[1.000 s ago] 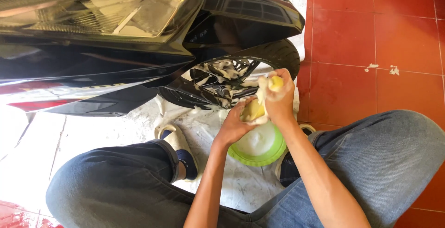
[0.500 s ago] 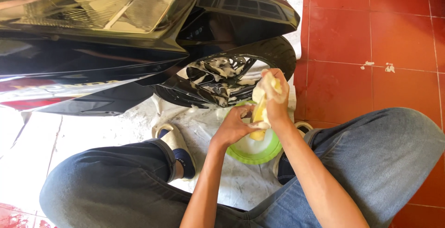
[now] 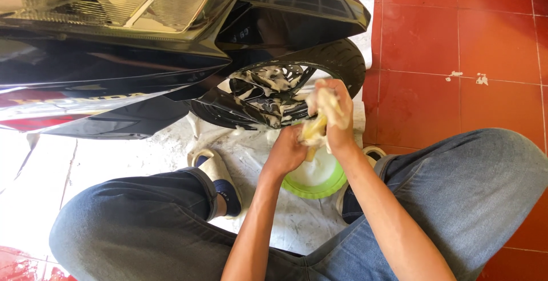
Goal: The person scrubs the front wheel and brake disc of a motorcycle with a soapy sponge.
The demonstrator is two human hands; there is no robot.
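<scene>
I squat in front of a black scooter (image 3: 142, 47) and its front wheel (image 3: 274, 95), whose spokes are covered in white foam. Both hands wring a soapy yellow cloth (image 3: 319, 122) over a green bowl (image 3: 315, 183) of suds on the floor. My right hand (image 3: 337, 115) grips the cloth's upper end, close to the tyre. My left hand (image 3: 288, 152) squeezes the lower end just above the bowl.
My knees in blue jeans frame the view, with feet in beige sandals (image 3: 214, 169) on wet pale concrete (image 3: 114, 161). Red floor tiles (image 3: 456, 41) lie to the right, with small blobs of foam (image 3: 482, 79) on them.
Both hands have twisted the cloth tighter and drawn closer together. The right hand has dropped slightly toward the bowl, and the view has shifted a little.
</scene>
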